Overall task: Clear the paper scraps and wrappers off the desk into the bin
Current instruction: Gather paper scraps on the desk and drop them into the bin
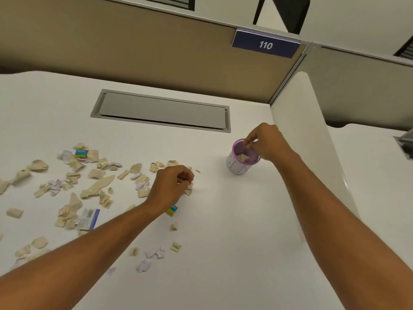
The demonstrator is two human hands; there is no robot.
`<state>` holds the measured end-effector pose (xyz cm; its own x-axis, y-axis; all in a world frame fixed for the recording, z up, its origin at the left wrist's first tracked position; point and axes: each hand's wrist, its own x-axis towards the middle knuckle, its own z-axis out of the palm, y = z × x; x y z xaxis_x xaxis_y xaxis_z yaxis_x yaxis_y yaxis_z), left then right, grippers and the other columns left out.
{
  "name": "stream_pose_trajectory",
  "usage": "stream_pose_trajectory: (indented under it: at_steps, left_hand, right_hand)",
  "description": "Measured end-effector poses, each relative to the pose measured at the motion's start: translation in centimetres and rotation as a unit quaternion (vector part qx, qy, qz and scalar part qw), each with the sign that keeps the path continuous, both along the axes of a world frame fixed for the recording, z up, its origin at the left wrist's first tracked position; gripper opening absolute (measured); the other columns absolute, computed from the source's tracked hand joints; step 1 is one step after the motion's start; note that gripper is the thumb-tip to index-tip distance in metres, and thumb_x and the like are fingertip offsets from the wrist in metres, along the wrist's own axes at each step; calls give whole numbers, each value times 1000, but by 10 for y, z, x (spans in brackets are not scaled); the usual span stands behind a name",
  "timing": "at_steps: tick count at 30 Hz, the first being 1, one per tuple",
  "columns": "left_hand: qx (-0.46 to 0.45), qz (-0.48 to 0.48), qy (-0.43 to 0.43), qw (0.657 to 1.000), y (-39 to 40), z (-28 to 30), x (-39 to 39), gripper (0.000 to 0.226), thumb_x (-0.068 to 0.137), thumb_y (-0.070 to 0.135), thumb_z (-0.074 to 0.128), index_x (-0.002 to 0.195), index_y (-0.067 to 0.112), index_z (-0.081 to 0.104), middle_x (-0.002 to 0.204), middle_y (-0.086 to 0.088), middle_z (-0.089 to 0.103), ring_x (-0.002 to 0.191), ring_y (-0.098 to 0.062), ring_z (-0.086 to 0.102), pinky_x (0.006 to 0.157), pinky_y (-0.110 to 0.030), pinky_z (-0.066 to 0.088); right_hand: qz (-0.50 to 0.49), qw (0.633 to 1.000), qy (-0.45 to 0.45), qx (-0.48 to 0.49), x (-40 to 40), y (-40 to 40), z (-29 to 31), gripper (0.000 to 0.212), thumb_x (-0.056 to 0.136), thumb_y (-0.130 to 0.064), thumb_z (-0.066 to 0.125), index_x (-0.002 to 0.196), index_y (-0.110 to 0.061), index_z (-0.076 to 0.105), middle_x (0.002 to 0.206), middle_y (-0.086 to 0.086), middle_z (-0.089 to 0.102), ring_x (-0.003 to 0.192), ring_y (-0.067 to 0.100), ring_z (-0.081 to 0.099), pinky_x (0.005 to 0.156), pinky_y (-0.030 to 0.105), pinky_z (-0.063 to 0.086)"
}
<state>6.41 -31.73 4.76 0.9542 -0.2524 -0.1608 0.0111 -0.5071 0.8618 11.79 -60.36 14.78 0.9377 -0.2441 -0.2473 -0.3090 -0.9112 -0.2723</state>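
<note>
While pinched: scrap (pixel 188 190) in left hand (pixel 172 184).

Reached over the pink mesh bin (pixel 242 161) with the right hand (pixel 267 142), fingertips pinched together just above the rim, tan scraps lying inside. Closed the left hand (pixel 173 185) on a tan paper scrap (pixel 188 190) down on the white desk (pixel 234 242). Left plenty scattered to the left: torn tan and lilac paper scraps (pixel 73 182), a blue-and-white wrapper (pixel 88 219), a blue-and-yellow wrapper (pixel 81 153) farther back, another (pixel 171 210) tucked under the left wrist. Sat beneath a grey cable hatch (pixel 162 110) and a "110" sign (pixel 265 44) on the partition.
</note>
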Motion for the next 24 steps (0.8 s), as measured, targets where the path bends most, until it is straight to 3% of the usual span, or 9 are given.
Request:
stream_pose_trajectory:
  at_steps: [5, 8, 12, 14, 17, 19, 21, 24]
  left_hand:
    - [-6, 17, -13, 1000, 19, -10, -19, 35, 87, -7, 69, 83, 27, 73, 84, 13, 76, 83, 3, 71, 74, -4, 50]
    - [-12, 19, -18, 1000, 29, -8, -26, 35, 88, -6, 69, 83, 28, 73, 87, 15, 76, 91, 8, 69, 75, -2, 50]
    - [-42, 81, -17, 996, 55, -9, -33, 33, 89, -5, 69, 87, 27, 75, 92, 17, 76, 93, 11, 68, 73, -2, 50]
    - [-36, 102, -53, 993, 69, -11, -36, 32, 88, -3, 69, 92, 28, 74, 96, 19, 74, 93, 6, 69, 77, -7, 53]
    - [43, 76, -167, 982, 88, -21, -35, 27, 88, 5, 73, 101, 28, 69, 111, 11, 70, 102, -6, 64, 92, -28, 57]
    - [128, 18, -199, 972, 98, -34, -28, 32, 88, 22, 77, 118, 25, 67, 137, 0, 60, 131, -21, 52, 110, -43, 48]
    - [254, -48, -167, 952, 104, -48, -20, 63, 87, 54, 71, 143, 31, 54, 163, -7, 36, 154, -37, 25, 121, -59, 29]
    - [388, -102, -120, 908, 108, -62, -14, 92, 80, 91, 38, 159, 49, 20, 175, -2, -1, 158, -47, -2, 120, -73, 10]
  right_hand:
    - [23, 997, 64, -45, -4, 8, -10, 27, 73, -8, 87, 98, -17, 82, 112, 11, 71, 97, 29, 69, 81, 34, 58]
    - [14, 998, 50, -40, -3, 17, -18, 23, 79, -8, 82, 101, -13, 80, 118, 13, 69, 102, 30, 68, 84, 35, 59]
    - [-10, 987, -158, 19, -13, 45, -21, 16, 88, -4, 68, 96, -13, 78, 99, 5, 75, 73, 11, 62, 63, 7, 45]
    - [53, 973, -213, 73, -26, 76, -29, 17, 89, -5, 66, 97, -16, 77, 96, 0, 76, 77, 10, 64, 71, 14, 49]
    - [144, 975, -118, 125, -45, 118, -57, 18, 91, -18, 71, 108, -17, 75, 105, 0, 75, 90, 16, 68, 89, 33, 54]
    - [156, 981, -38, 112, -54, 139, -79, 39, 91, -30, 72, 127, -18, 66, 126, 5, 66, 113, 23, 61, 101, 37, 49]
    - [140, 986, 13, 87, -62, 157, -97, 66, 89, -49, 70, 145, -22, 49, 147, 6, 49, 133, 31, 45, 109, 40, 42]
    - [149, 988, 40, -19, -69, 183, -116, 93, 81, -79, 53, 157, -33, 25, 164, 4, 24, 144, 36, 28, 113, 47, 34]
